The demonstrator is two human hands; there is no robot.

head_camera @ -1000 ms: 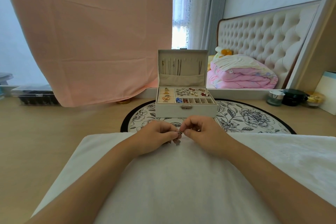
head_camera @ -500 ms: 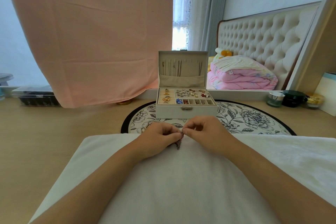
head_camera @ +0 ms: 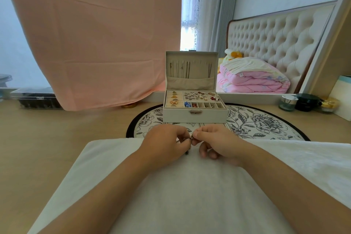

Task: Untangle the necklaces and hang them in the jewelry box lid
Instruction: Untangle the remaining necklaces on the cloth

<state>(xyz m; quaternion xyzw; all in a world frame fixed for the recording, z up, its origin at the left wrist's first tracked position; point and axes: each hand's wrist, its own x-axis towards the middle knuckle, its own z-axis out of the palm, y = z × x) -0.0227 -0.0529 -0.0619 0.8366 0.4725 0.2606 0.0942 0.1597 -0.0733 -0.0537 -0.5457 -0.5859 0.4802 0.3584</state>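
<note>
I see both hands meeting over the far edge of the white towel (head_camera: pixel 190 186), just in front of the jewelry box (head_camera: pixel 195 117). The left hand (head_camera: pixel 167 142) pinches a thin necklace (head_camera: pixel 190 138) between thumb and forefinger. The right hand (head_camera: pixel 218 142) pinches the same tangle from the other side, so the fingertips nearly touch. A small dark bit of the tangle hangs under the left fingers, down at the towel.

The box sits on a round flowered mat (head_camera: pixel 266 125), and only a narrow strip of mat lies between its front wall and the knuckles. Its lid (head_camera: pixel 190 82) stands upright behind the tray, with several chains (head_camera: pixel 182 69) hanging above a cloth pocket.

To the left of towel and mat the wooden table (head_camera: pixel 57 129) lies bare up to a pink curtain (head_camera: pixel 95 34). On the right, jars (head_camera: pixel 287 102) stand near the back edge, well apart from the hands.
</note>
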